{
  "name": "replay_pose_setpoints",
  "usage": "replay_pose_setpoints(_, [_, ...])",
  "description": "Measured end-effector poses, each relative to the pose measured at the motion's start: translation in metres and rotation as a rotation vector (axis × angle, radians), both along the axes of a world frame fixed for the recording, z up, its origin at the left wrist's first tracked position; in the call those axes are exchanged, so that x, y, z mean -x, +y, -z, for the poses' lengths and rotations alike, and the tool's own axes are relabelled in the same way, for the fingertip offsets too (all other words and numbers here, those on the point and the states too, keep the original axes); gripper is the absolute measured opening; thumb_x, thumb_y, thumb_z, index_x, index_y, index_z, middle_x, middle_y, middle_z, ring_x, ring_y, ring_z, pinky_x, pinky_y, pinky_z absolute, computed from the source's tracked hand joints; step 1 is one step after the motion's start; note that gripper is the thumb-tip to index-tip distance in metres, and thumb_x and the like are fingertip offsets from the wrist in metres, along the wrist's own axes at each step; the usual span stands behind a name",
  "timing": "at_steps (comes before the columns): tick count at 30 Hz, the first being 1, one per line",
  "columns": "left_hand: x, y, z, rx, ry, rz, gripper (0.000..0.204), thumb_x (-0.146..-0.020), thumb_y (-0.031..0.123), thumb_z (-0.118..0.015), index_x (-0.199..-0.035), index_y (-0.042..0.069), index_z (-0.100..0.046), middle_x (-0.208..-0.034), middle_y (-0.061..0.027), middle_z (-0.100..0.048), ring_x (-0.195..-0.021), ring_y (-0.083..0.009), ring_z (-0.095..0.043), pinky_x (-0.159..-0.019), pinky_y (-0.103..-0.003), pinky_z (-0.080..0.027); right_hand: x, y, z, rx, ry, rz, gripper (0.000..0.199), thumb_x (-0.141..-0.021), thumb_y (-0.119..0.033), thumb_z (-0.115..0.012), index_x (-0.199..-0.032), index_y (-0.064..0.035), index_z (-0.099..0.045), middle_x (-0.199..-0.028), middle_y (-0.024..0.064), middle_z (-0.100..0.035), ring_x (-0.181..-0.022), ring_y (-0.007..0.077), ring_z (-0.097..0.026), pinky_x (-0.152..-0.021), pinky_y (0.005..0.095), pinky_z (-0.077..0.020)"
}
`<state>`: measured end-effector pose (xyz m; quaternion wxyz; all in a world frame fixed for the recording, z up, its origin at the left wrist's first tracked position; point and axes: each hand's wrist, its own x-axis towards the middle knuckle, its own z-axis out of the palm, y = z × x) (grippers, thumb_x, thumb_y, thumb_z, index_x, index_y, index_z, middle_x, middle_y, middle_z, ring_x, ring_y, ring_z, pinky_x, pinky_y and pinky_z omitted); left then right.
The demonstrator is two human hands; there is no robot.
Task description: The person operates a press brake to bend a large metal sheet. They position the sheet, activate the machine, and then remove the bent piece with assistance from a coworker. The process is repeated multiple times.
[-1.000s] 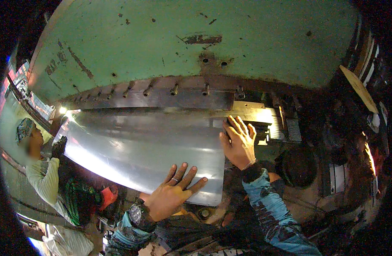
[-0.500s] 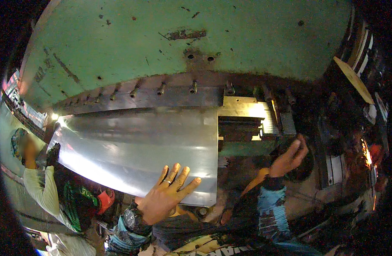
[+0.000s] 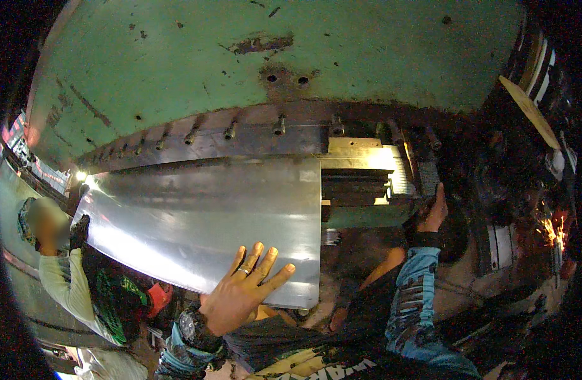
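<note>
A large shiny metal sheet [image 3: 221,221] lies with its far edge at the dark clamp bar of a green machine. My left hand [image 3: 243,292] rests flat on its near right part, fingers spread, a ring on one finger. My right hand [image 3: 435,212] is stretched out to the machine's right end, next to a ridged metal block [image 3: 429,179]. Its fingers are mostly hidden in shadow, so what they touch or hold does not show. At the sheet's far left end, a co-worker's dark-gloved hand [image 3: 80,230] is at the edge.
The green machine body [image 3: 367,57] rises beyond the sheet, with a row of bolts [image 3: 279,125] along its lower edge. Stacked metal bars [image 3: 360,180] sit right of the sheet. Sparks [image 3: 550,231] fly at the far right. A co-worker [image 3: 69,278] stands at left.
My right hand has moved forward to the machine's right end. My left hand stays flat on the sheet. The view has shifted slightly, and the sparks at right have spread.
</note>
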<state>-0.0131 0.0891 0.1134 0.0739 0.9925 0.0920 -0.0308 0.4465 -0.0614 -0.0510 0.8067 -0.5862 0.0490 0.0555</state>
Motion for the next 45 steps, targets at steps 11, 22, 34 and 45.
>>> replay_pose_setpoints(11, [-0.001, 0.0, -0.006, 0.007, 0.029, 0.002, 0.099, -0.08, 0.031, -0.082, -0.165, 0.019, -0.033, -0.161, -0.0252, -0.041, -0.151, -0.0505, -0.034, -0.125, -0.064, -0.024, -0.005, 0.011, 0.005, -0.065, -0.079, 0.131, 0.042, -0.097, -0.05, -0.072, -0.081, -0.0134, -0.06, -0.072, -0.0028, -0.048, -0.063, 0.0119, -0.043, -0.055, 0.034, -0.0313])
replay_pose_setpoints(22, [-0.001, -0.001, -0.004, -0.035, 0.043, 0.001, 0.102, -0.077, 0.021, -0.083, -0.166, 0.02, -0.032, -0.162, -0.0249, -0.039, -0.152, -0.0494, -0.033, -0.126, -0.063, -0.024, -0.018, 0.008, 0.026, -0.028, -0.171, 0.118, 0.04, -0.099, -0.046, -0.072, -0.084, -0.0102, -0.064, -0.076, -0.0035, -0.05, -0.069, 0.0133, -0.041, -0.062, 0.0344, -0.033])
replay_pose_setpoints(34, [-0.002, -0.001, -0.005, -0.038, 0.042, 0.004, 0.108, -0.072, 0.01, -0.083, -0.166, 0.02, -0.031, -0.163, -0.0241, -0.039, -0.152, -0.0492, -0.033, -0.126, -0.064, -0.024, -0.021, 0.004, 0.031, -0.045, -0.165, 0.067, 0.044, -0.1, -0.045, -0.071, -0.11, -0.0019, -0.072, -0.097, 0.002, -0.068, -0.082, 0.0158, -0.057, -0.071, 0.0342, -0.0468])
replay_pose_setpoints(45, [-0.003, -0.002, -0.007, -0.011, 0.041, 0.0, 0.109, -0.07, 0.007, -0.082, -0.166, 0.02, -0.032, -0.162, -0.0242, -0.038, -0.151, -0.0498, -0.034, -0.126, -0.064, -0.025, -0.025, 0.005, 0.039, -0.168, -0.14, 0.087, 0.037, -0.099, -0.037, -0.074, -0.115, -0.0044, -0.072, -0.107, 0.0027, -0.069, -0.09, 0.0175, -0.058, -0.078, 0.033, -0.0486])
